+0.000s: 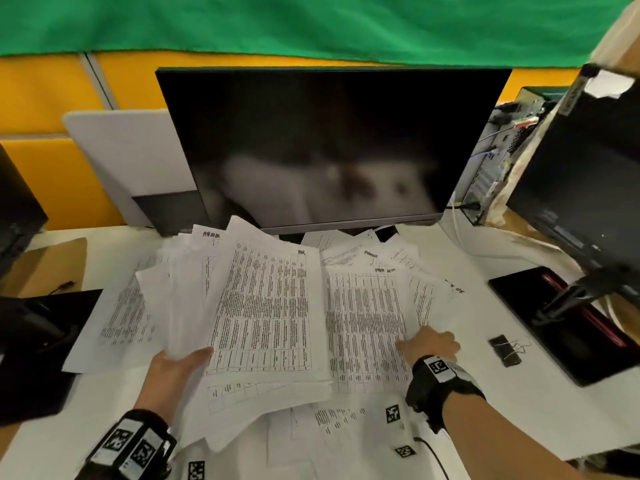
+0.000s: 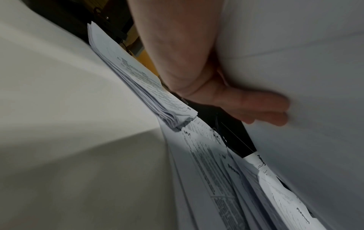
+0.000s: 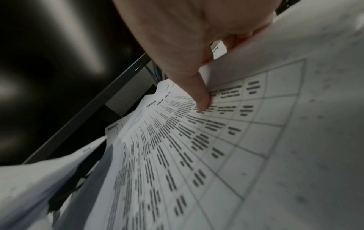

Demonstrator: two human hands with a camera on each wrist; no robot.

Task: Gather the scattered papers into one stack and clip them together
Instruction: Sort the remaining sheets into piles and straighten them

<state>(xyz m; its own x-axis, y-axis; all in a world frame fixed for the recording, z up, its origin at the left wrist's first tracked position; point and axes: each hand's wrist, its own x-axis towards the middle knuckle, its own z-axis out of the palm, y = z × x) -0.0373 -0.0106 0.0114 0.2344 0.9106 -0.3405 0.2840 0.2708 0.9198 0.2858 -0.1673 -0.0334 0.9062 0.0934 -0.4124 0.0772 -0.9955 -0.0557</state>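
Printed white sheets lie spread over the white desk (image 1: pixel 519 403) below the monitor. My left hand (image 1: pixel 180 365) grips a thick raised bundle of papers (image 1: pixel 263 306) by its near left corner, thumb on top; in the left wrist view the fingers (image 2: pixel 262 109) sit under the bundle's blank underside (image 2: pixel 295 62). My right hand (image 1: pixel 431 344) pinches the lower right corner of a flat sheaf (image 1: pixel 363 313); the thumb (image 3: pixel 199 95) presses on the printed table page (image 3: pixel 197 155) with fingers beneath. Two black binder clips (image 1: pixel 505 349) lie on the desk right of my right hand.
A dark monitor (image 1: pixel 329 143) stands just behind the papers. A second monitor's black base (image 1: pixel 561 323) is at the right, another black stand (image 1: pixel 34 341) at the left. A lone sheet (image 1: pixel 117 313) lies left of the bundle. More sheets (image 1: pixel 332 427) lie near the front edge.
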